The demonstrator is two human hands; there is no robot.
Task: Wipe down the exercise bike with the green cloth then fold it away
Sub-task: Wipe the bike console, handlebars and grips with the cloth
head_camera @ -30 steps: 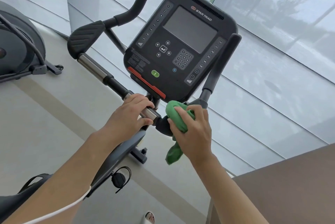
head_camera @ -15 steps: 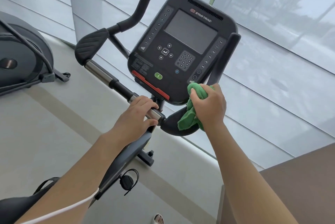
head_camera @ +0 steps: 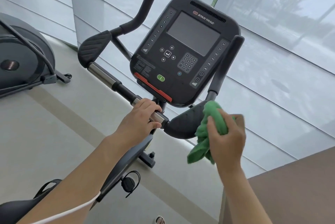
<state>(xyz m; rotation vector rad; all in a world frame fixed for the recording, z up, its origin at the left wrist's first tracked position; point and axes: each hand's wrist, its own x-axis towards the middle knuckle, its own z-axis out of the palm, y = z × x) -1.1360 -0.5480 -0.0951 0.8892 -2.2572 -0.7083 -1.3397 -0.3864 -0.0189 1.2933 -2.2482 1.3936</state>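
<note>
Both hands busy: green cloth (head_camera: 208, 133) bunched in right grip (head_camera: 226, 138) against bike's elbow pad (head_camera: 184, 124); handlebar (head_camera: 157, 115) clasped by left grip (head_camera: 139, 120).

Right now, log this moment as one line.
stage: wiping | left hand: grips handlebar | right hand: holds green cloth on right elbow pad | folding: not begun

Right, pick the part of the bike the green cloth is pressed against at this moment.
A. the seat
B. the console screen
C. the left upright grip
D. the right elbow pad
D: the right hand holds the bunched green cloth against the dark right elbow pad below the console, while the left hand grips the metal handlebar.
</note>
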